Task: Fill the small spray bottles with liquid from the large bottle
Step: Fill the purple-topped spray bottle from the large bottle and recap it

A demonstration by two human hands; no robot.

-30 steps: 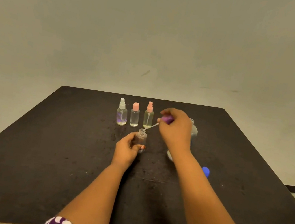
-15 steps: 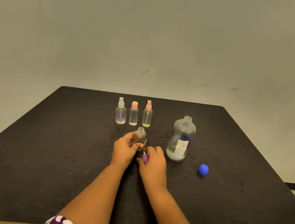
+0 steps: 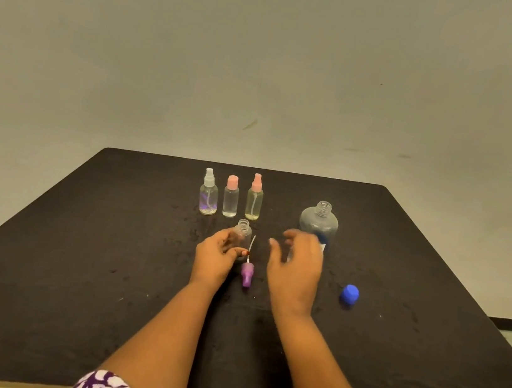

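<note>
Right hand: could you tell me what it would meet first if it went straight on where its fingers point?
Most likely the large bottle, just beyond the open right hand; its fingers overlap the bottle's lower body, though depth is unclear.

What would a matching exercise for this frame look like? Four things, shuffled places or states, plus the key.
Things:
1. purple spray top
2. blue cap
3. open small bottle
4. large bottle

Places or states:
a. stands uncapped behind the right hand
b. held upright by the left hand
c. lies on the table between the two hands
d. sits on the table, to the right of the right hand

Pairs: 1-c, 2-d, 3-b, 4-a
</note>
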